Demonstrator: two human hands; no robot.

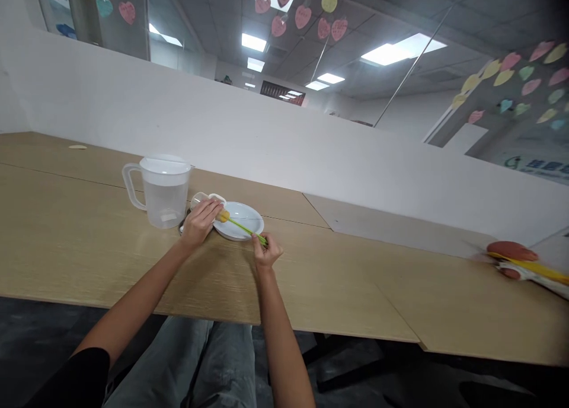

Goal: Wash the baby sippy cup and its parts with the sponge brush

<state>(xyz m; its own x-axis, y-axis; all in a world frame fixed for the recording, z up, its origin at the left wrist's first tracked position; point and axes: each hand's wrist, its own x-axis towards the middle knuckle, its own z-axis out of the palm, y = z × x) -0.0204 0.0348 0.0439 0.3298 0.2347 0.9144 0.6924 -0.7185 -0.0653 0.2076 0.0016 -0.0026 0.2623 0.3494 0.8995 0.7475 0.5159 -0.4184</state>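
The left hand (202, 220) grasps a clear, white-handled cup (198, 199), apparently tipped, by the left edge of a shallow round white bowl (242, 238); the right hand (267, 251) pinches a slim bright-green stick with a rounded yellow head (242, 226) beside the cup — work seemingly underway, neither set down; how much remains, I cannot tell.

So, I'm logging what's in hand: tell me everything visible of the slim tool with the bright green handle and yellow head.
The slim tool has a thin, bright green handle, plastic by its look, and a stubby yellow head, possibly sponge. It slants over the round white bowl toward the right hand, which grips the handle's end; the left hand partly hides the head.
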